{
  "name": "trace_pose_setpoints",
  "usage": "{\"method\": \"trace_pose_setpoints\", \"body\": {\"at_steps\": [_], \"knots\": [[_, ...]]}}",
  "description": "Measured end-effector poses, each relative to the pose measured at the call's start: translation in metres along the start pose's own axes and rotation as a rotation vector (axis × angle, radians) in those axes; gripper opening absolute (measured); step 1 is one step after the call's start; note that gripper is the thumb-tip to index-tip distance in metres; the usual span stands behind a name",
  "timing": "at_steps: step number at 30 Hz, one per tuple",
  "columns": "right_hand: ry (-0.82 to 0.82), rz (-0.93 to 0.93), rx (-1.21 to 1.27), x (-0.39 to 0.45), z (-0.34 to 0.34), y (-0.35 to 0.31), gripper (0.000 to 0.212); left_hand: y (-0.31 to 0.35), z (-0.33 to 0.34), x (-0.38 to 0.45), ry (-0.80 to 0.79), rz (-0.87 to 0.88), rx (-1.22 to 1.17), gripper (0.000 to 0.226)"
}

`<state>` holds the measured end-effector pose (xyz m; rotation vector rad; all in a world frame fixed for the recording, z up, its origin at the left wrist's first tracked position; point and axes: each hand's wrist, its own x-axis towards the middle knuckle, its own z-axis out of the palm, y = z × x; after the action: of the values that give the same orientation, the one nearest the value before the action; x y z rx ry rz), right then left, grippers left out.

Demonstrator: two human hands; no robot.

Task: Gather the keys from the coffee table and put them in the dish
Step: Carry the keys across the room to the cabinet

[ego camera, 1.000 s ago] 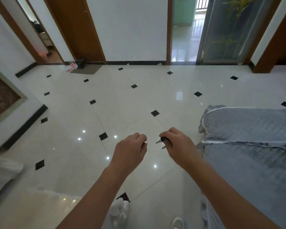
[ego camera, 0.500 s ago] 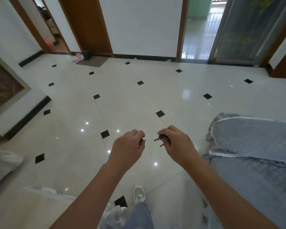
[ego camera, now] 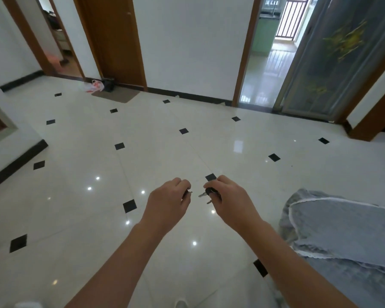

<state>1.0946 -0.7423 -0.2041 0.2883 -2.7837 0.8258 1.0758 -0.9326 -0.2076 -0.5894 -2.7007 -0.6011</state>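
While glossy tiles gleam, curled hands pinch metal keys

Cream floor with black diamonds; grey-blue cover.

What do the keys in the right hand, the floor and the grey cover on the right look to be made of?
Keys in the right hand: silvery blades, likely metal, with a dark head, probably plastic; too small to be sure. Floor: glossy pale tile with black diamond insets, mirroring lights. Grey cover: soft quilted fabric, matte, with a white edge trim.
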Motion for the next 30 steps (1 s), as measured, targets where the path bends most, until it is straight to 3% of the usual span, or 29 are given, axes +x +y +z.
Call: {"method": "trace_pose_setpoints", "body": {"at_steps": [19, 30], "knots": [[-0.295, -0.332, 0.186, 0.217, 0.139, -0.085, 0.021, -0.185, -0.05, 0.044, 0.071, -0.459, 0.196, 0.01], [-0.447, -0.495, 0.328, 0.345, 0.201, -0.099, 0.02, -0.248, -0.056, 0.106, 0.099, -0.646, 0.342, 0.009]]}}
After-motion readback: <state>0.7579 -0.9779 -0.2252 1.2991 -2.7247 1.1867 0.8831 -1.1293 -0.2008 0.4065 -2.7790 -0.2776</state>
